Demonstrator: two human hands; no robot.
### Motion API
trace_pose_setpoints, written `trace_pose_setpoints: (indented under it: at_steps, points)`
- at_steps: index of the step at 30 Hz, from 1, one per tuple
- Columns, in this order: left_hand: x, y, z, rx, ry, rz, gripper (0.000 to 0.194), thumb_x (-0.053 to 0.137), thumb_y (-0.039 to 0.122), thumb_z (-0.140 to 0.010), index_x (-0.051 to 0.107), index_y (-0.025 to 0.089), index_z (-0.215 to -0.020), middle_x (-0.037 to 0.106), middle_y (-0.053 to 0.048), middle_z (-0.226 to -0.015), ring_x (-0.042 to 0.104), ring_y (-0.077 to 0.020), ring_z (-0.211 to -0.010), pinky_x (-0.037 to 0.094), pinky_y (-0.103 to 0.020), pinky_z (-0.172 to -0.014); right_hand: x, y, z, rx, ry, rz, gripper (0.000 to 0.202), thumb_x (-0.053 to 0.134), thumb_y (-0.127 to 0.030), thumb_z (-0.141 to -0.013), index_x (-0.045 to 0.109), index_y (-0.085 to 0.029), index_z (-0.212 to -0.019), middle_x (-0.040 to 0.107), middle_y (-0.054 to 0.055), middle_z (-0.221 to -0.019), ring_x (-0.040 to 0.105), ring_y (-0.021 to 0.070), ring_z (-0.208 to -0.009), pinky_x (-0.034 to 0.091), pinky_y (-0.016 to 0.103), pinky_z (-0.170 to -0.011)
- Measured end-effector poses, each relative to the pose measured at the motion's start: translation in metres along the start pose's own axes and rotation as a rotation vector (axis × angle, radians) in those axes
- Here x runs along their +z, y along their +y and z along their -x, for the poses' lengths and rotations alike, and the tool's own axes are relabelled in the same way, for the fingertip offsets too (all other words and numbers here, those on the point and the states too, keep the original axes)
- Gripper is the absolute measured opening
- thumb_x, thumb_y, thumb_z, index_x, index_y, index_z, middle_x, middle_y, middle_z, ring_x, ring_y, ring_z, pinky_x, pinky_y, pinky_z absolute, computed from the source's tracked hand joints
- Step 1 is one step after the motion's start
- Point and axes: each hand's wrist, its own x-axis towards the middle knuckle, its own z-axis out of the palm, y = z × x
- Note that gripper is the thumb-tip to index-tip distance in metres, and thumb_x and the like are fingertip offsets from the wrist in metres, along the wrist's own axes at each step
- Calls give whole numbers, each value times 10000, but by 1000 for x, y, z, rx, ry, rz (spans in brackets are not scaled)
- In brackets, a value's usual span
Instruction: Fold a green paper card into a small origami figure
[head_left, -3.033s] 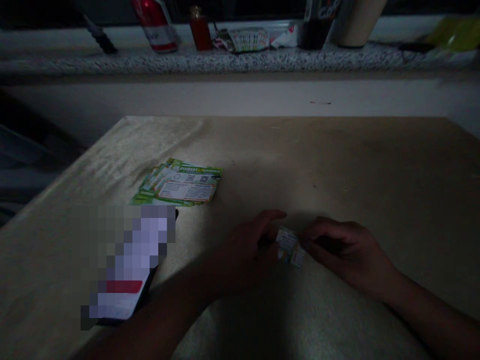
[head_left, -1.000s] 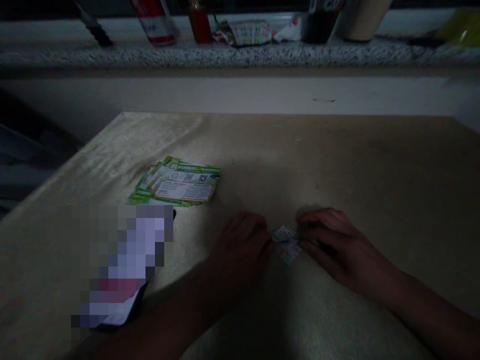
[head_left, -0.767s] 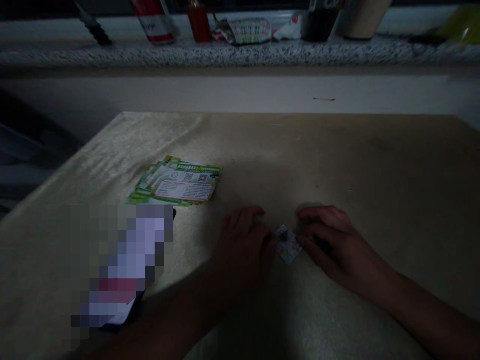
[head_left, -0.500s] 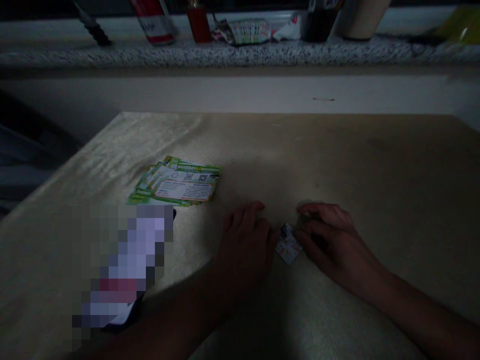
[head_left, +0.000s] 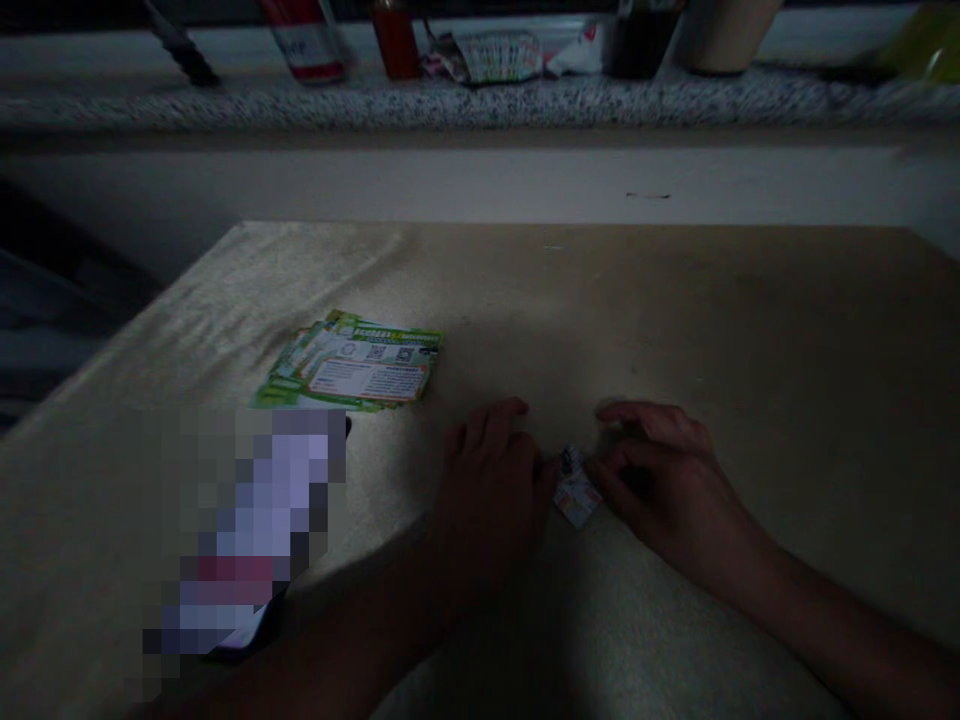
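Note:
A small square of folded printed paper (head_left: 577, 498) lies on the table in front of me, one corner pointing toward me. My left hand (head_left: 491, 490) is at its left side, fingers curled, the tip of a digit pressing on the paper's left corner. From the right, my right hand (head_left: 667, 480) has its thumb and index finger closed at the opposite corner, with the other fingers bent above. Dim light hides exactly how the fingertips grip the folds.
Left of my hands lies a fanned stack of green and white printed leaflets (head_left: 367, 365). Nearer to me is a phone-like device (head_left: 262, 530), its screen pixelated. A speckled stone sill (head_left: 480, 108) behind the table holds a red can (head_left: 307, 45), bottles and a crumpled wrapper (head_left: 499, 58).
My fingertips have shifted very slightly at the folded paper's side corners, and the paper looks a little narrower between them. The leaflets and device stay in place.

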Motion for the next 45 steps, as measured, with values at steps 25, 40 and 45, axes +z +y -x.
trace_pose_setpoints:
  at_steps: [25, 40, 45]
  points:
    - [-1, 1, 1, 36, 13, 2, 172, 539, 237, -979, 681, 205, -1070, 580, -148, -1317, 531, -325, -1202, 431, -559, -983, 3, 2, -2, 7, 8, 22, 215, 670, -243, -872, 670, -224, -657, 693, 111, -1143, 624, 321, -1099, 447, 530, -906]
    - [-7, 0, 1, 163, -76, -103, 303, 599, 211, -916, 686, 282, -1198, 507, -150, -1447, 516, -370, -1245, 416, -582, -985, 2, -3, -2, 33, 12, 45, 192, 733, -300, -821, 650, -229, -663, 680, 99, -1156, 620, 329, -1114, 436, 518, -914]
    - [-8, 2, 2, 168, -79, -109, 293, 595, 218, -919, 684, 273, -1193, 508, -152, -1457, 513, -370, -1258, 409, -584, -994, 2, -9, -2, 56, 22, 55, 180, 750, -280, -796, 641, -227, -662, 677, 96, -1164, 616, 336, -1104, 436, 520, -903]
